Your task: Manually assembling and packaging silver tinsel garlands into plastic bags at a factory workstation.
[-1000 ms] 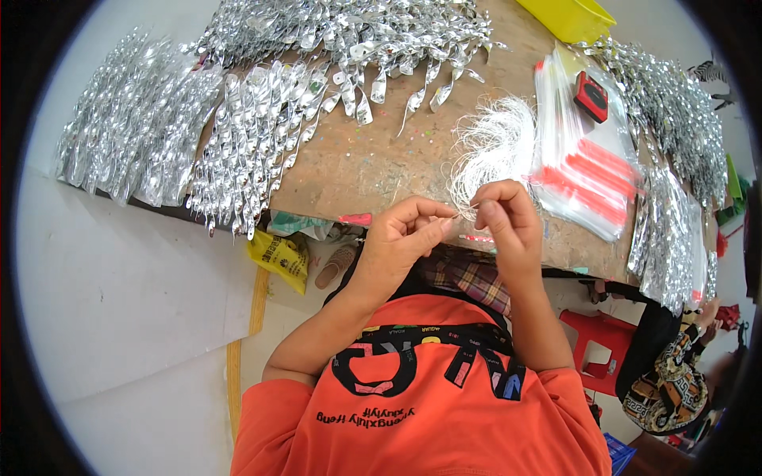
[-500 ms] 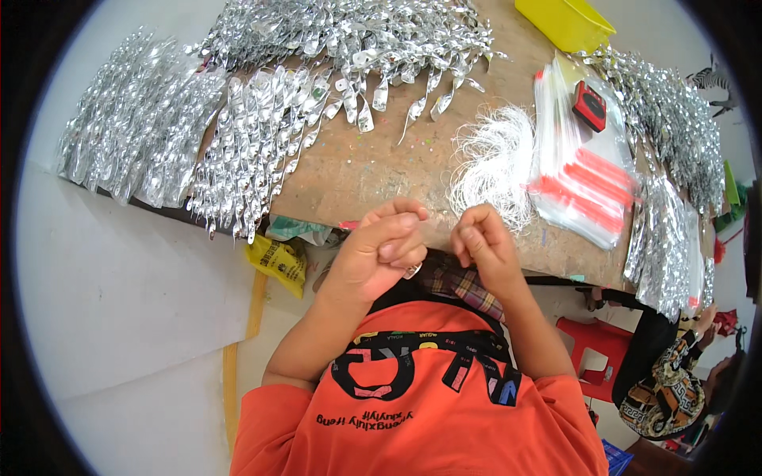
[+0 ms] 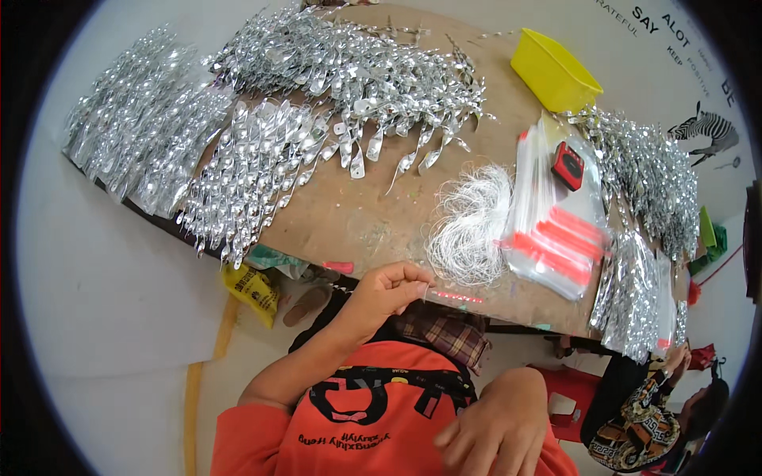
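My left hand [image 3: 385,300] is at the front edge of the table, thumb and forefinger pinched. What they hold, if anything, is too small to make out. Just right of the fingertips lies a thin red-and-white strip [image 3: 458,297] along the edge. My right hand [image 3: 500,428] hangs low in front of the orange shirt, slightly blurred, its fingers apart and nothing visible in them. Beyond the left hand is a loose bundle of white string [image 3: 472,226]. Clear plastic bags with red ends [image 3: 556,246] lie in a stack beside it.
Twisted silver foil strips [image 3: 349,71] cover the table's far left, with more [image 3: 643,174] on the right. A red-and-black device [image 3: 568,166] rests on the bags. A yellow bin [image 3: 556,71] stands at the back. At right, a person in a patterned top [image 3: 635,424] sits near a red stool [image 3: 556,397].
My right hand has dropped from beside the left hand down to my shirt. The left hand now reaches the table's edge. The view has tilted up, showing more of the far table and wall.
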`<state>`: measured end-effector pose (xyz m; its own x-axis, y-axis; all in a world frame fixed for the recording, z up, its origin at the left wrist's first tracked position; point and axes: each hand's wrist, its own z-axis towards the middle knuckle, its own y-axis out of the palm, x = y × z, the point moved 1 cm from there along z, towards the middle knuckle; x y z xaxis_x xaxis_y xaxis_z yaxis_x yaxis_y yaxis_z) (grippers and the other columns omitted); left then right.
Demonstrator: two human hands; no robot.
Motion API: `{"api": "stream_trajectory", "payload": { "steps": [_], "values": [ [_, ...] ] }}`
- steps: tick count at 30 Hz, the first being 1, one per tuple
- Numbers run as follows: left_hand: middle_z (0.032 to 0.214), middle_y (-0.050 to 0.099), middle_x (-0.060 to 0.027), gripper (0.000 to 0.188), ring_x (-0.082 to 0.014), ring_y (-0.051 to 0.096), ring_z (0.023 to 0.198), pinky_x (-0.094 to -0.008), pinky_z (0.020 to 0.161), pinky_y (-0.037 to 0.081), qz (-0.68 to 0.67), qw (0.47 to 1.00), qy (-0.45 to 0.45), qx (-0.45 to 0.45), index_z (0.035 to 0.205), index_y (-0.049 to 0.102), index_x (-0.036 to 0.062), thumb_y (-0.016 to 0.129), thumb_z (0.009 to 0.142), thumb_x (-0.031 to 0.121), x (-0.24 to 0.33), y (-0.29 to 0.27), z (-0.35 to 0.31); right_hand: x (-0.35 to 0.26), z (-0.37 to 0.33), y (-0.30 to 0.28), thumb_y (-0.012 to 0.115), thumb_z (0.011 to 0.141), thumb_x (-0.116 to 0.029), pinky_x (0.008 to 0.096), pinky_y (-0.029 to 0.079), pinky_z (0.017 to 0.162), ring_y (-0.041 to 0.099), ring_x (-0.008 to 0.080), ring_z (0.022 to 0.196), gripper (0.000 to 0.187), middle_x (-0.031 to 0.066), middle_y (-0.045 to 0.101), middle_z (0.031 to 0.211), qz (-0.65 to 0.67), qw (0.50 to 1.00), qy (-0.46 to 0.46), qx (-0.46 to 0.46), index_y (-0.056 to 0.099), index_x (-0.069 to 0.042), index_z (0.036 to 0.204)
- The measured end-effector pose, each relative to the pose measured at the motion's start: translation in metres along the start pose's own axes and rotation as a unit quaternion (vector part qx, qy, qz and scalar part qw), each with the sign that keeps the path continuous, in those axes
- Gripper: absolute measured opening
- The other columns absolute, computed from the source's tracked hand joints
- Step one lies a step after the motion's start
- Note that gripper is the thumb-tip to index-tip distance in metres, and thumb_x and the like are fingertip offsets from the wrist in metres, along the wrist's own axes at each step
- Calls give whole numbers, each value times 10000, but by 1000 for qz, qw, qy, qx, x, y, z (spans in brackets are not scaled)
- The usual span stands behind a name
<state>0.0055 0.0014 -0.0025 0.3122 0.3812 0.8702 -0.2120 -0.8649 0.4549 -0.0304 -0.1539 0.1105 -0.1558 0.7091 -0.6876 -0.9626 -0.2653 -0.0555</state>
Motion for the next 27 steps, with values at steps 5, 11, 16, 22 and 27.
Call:
{"api": "stream_trajectory", "payload": {
  "steps": [5,11,16,22,27],
  "values": [
    [579,439,62,118,-23,347,462,-180,436,258,-51,996,-47,50,928,600,27,575,845,108,-7,-19,25,1,-8,2,507,898,-372,334,296,580,474,213,606,347,64,588,845,-2,998,24,-59,646,-70,998],
    [506,367,60,68,-25,291,414,-188,415,237,-237,969,-66,-13,911,568,57,569,848,83,-10,-41,67,10,-8,-2,512,895,-371,305,262,579,435,169,521,310,23,496,620,18,998,56,29,608,-83,829],
    [491,367,55,45,-32,281,407,-191,417,233,-311,948,-43,-52,889,564,62,565,845,74,-20,-54,65,19,-10,-15,527,889,-367,299,258,576,425,166,500,305,7,490,600,19,997,71,31,617,-82,828],
    [520,400,48,27,-39,326,430,-200,431,254,-335,938,-13,-89,874,570,64,562,849,66,-24,-53,62,26,-13,-23,534,887,-358,298,260,572,431,161,495,292,5,508,607,49,997,47,25,634,-85,854],
    [536,417,46,33,-36,329,438,-202,434,259,-323,944,-21,-70,883,569,63,563,850,69,-22,-53,57,32,-12,-25,535,887,-356,298,255,566,428,159,490,291,7,516,609,62,995,71,40,645,-88,859]
  ]
}}
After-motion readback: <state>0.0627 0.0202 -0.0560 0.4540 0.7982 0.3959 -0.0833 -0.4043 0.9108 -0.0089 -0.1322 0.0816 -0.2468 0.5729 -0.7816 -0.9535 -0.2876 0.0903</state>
